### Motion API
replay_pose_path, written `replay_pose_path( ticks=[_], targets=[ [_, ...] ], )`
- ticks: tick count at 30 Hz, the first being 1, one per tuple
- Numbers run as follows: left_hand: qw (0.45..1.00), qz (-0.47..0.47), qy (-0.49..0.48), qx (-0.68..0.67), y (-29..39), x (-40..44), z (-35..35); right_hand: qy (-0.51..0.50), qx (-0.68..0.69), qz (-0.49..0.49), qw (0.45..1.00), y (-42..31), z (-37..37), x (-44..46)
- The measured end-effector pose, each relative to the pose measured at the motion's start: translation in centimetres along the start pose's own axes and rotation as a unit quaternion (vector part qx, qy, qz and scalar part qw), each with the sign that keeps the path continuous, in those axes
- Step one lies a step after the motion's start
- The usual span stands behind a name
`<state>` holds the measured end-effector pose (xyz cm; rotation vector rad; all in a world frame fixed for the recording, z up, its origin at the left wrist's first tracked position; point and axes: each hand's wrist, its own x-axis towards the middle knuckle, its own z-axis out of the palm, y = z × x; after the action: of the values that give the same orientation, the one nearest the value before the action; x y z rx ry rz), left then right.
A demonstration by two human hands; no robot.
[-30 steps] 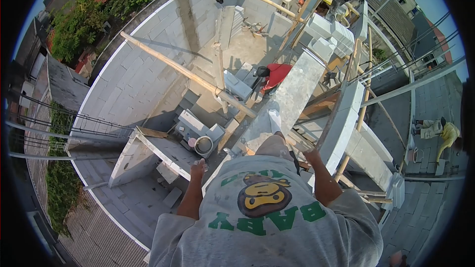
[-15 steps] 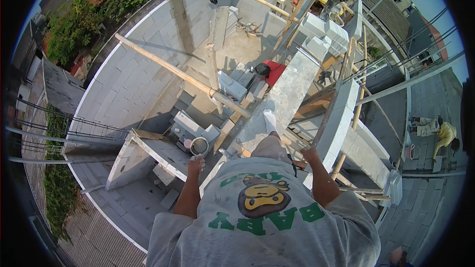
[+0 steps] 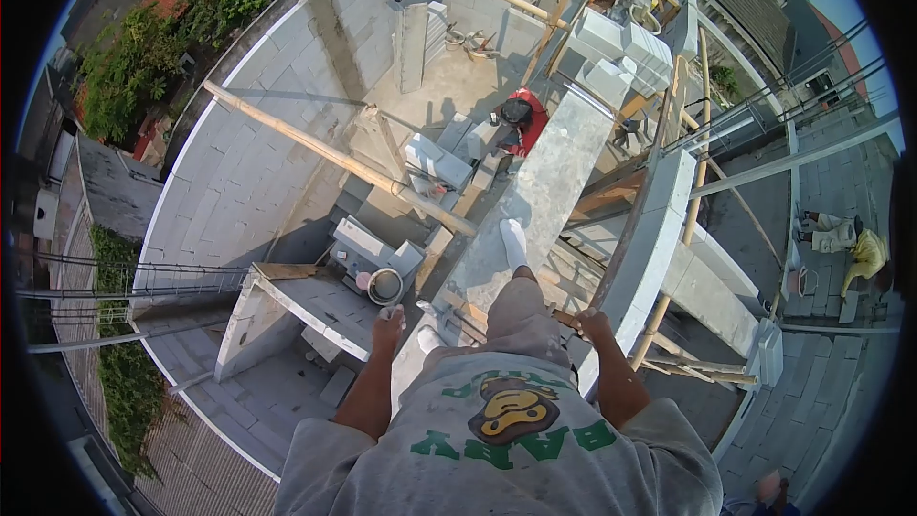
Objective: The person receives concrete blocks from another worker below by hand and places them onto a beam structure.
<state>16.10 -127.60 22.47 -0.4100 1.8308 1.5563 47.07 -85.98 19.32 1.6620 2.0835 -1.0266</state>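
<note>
My left hand [image 3: 388,323] is held out from my side with its fingers curled closed. Whatever it holds, if anything, is too small to make out. A round bucket [image 3: 385,287] with grey contents shows just past it, seemingly lower down. My right hand [image 3: 594,325] is curled too, beside the pale block wall [image 3: 630,282]; I cannot tell whether they touch. A brown piece [image 3: 565,318] shows by its fingers, possibly something held or a board below. One white-covered foot [image 3: 514,241] stands on a long grey plank [image 3: 564,182], the other further back.
A person in red [image 3: 527,124] crouches below, by stacked pale blocks [image 3: 437,161]. A bamboo pole [image 3: 334,158] crosses on the left. More blocks [image 3: 621,43] sit at the plank's far end. Another person in yellow [image 3: 867,258] bends at right. Open drops flank the plank.
My front foot now shows further along, and the other foot has come into view behind it. Both hands sit slightly lower in view. The person in red has shifted, raising the head.
</note>
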Motion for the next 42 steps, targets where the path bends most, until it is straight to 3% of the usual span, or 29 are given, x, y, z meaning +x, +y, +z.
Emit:
replay_pose_path(
  ticks=[2,8,11,14,15,16,18,21,27,29,31,36,38,42],
  targets=[
    [0.999,0.027,-0.019,0.02,0.2,2.1,1.8,-0.026,0.048,-0.02,0.998,-1.9,-0.9,0.2],
    [0.987,0.036,0.008,0.156,2.3,8.8,8.7,-0.07,0.09,0.046,0.992,-7.6,-1.9,6.8],
    [0.986,-0.005,0.011,0.166,3.3,13.5,12.9,-0.064,0.024,0.046,0.997,-12.5,-3.1,11.3],
    [0.974,-0.119,-0.02,0.192,4.0,20.2,16.5,-0.115,-0.005,0.043,0.992,-14.2,-2.0,19.1],
    [0.976,-0.126,-0.003,0.179,5.5,21.5,19.1,-0.028,-0.007,0.009,1.0,-12.7,0.7,22.3],
    [0.978,-0.131,0.021,0.162,7.5,22.6,21.6,-0.068,-0.006,0.062,0.996,-15.1,-0.4,23.7],
    [0.974,-0.137,0.021,0.18,9.1,25.7,24.6,-0.116,-0.013,0.045,0.992,-18.5,-1.7,27.0],
    [0.98,-0.137,0.003,0.144,11.9,28.5,29.2,-0.1,-0.001,-0.005,0.995,-22.3,-2.3,31.4],
    [0.981,-0.181,0.021,0.058,12.1,32.9,32.8,-0.109,-0.02,-0.017,0.994,-28.3,-6.2,37.1],
    [0.98,-0.184,0.019,0.068,11.8,33.3,32.9,-0.11,0.014,-0.074,0.991,-27.5,-5.5,39.3],
    [0.975,-0.21,0.067,0.037,11.8,33.4,33.6,-0.121,0.073,-0.04,0.989,-27.2,-4.5,40.9],
    [0.962,-0.25,0.111,-0.022,10.1,34.9,32.9,-0.13,0.094,-0.02,0.987,-29.7,-3.0,39.5],
    [0.952,-0.273,0.132,-0.038,9.0,36.0,32.3,-0.136,0.085,-0.054,0.986,-29.8,-1.1,39.2],
    [0.96,-0.241,0.142,-0.018,7.8,37.1,31.9,-0.179,0.08,-0.066,0.978,-31.3,1.3,37.7]
  ],
)
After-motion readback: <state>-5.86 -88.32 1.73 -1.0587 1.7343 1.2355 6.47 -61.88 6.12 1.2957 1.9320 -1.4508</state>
